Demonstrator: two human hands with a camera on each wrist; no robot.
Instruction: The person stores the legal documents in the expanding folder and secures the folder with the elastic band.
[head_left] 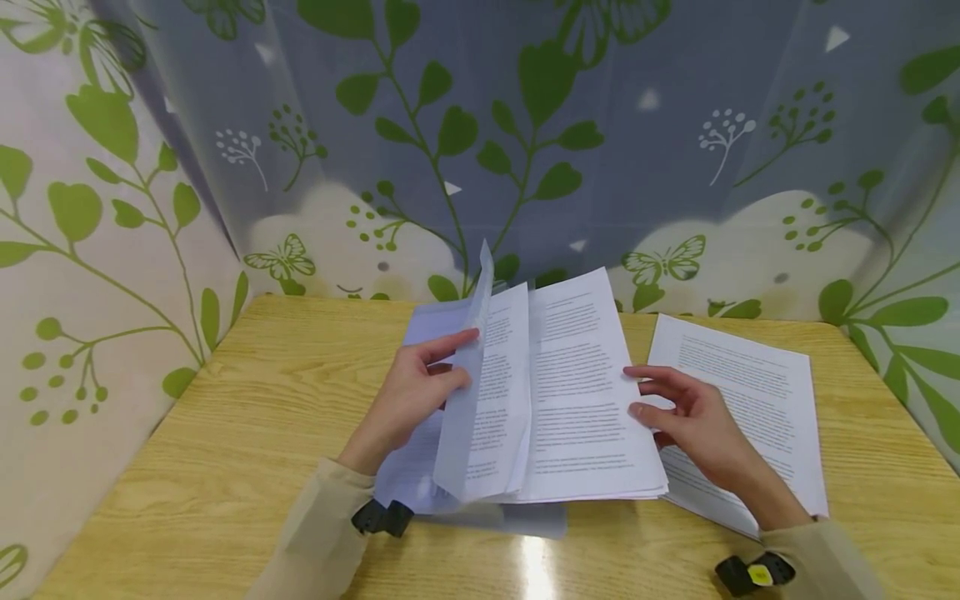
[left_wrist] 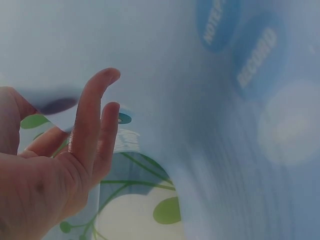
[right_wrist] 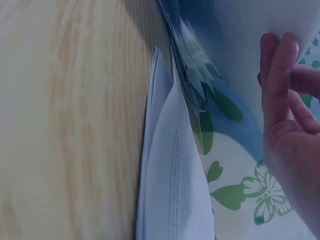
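A translucent plastic folder (head_left: 454, 458) stands partly open at the middle of the table, one cover tilted up. My left hand (head_left: 420, 387) pinches the raised cover near its edge. In the left wrist view, blue ovals with white lettering such as RECORD show on the folder (left_wrist: 215, 105). Printed sheets (head_left: 581, 392) lean out of the folder to the right, lifted at a slant. At their right edge my right hand (head_left: 693, 421) grips them between thumb and fingers. The right wrist view shows the right hand (right_wrist: 287, 115) behind the pages.
Another stack of printed sheets (head_left: 750, 375) lies on the wooden table (head_left: 247, 433) to the right, partly under my right hand. A leaf-patterned curtain (head_left: 480, 150) hangs behind the table and along both sides.
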